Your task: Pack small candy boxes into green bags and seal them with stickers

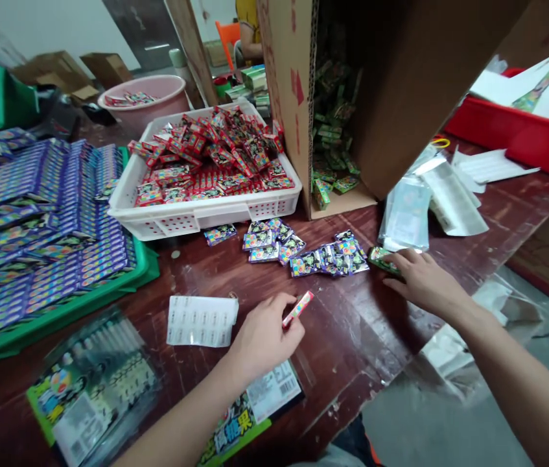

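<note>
My left hand (264, 334) pinches a small red candy pack (298, 309) just above the dark red table (352, 337). My right hand (422, 280) lies over a green candy pack (382, 259), fingers curled on it. Between the hands and a little farther back lies a loose row of blue and green candy packs (303, 250). A white label sheet (201, 320) lies left of my left hand. Under my left forearm sits a printed green bag (255, 415).
A white basket (201, 217) full of red packs stands behind. A green tray (74, 305) of purple packs is at left, a tipped cardboard box (352, 97) with green packs at right. Clear bags (410, 214), a red bin (522, 136), a pink tub (142, 97). Another person sits far back.
</note>
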A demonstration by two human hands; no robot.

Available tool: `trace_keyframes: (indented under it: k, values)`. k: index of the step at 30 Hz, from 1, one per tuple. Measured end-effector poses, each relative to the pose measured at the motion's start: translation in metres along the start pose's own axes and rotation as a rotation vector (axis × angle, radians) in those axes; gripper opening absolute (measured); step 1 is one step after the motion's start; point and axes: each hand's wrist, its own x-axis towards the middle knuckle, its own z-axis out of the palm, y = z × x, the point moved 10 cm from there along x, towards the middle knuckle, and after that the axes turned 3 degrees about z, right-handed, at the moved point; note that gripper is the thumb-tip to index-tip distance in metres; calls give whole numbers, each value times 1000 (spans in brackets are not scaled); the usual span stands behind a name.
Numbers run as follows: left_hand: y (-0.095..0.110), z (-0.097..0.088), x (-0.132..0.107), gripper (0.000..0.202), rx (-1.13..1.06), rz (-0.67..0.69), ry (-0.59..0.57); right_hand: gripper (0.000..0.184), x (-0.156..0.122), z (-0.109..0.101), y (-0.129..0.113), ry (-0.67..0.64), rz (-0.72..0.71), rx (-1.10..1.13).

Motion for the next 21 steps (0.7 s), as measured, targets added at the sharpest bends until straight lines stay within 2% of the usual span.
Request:
trace_keyframes:
  k: [2, 5, 7, 9, 11, 13, 15, 17, 19, 21]
  values:
    - [5, -1, 5, 25, -76, 59, -95, 45, -8, 6, 9, 25, 34, 40]
    - [5, 9, 23, 25, -162, 91, -258, 45, -17, 6, 17, 32, 110, 109]
    - [3, 15, 33, 45, -165, 76, -333, 50, -27, 2, 12, 21, 132, 157]
    - [4, 9, 37, 53, -72, 70, -278, 57, -40, 5, -2, -54, 103, 233]
    - [9, -2, 33, 45, 68, 70, -144, 58, -53, 7, -17, -124, 60, 300]
    - [17, -5, 23, 45, 169, 68, -29, 63, -59, -2, -26, -77, 24, 316]
    - [21, 3, 13, 67, 206, 61, 26, 80, -59, -18, -37, 8, -70, 318]
    - [22, 16, 8, 85, 220, 54, 53, 96, -55, -25, -55, -9, -222, 352]
    - [23, 31, 8, 85, 219, 63, 50, 99, -51, -25, -69, -79, -309, 408]
    - [26, 44, 9, 85, 187, 103, 14, 98, -46, -22, -78, -100, -319, 469]
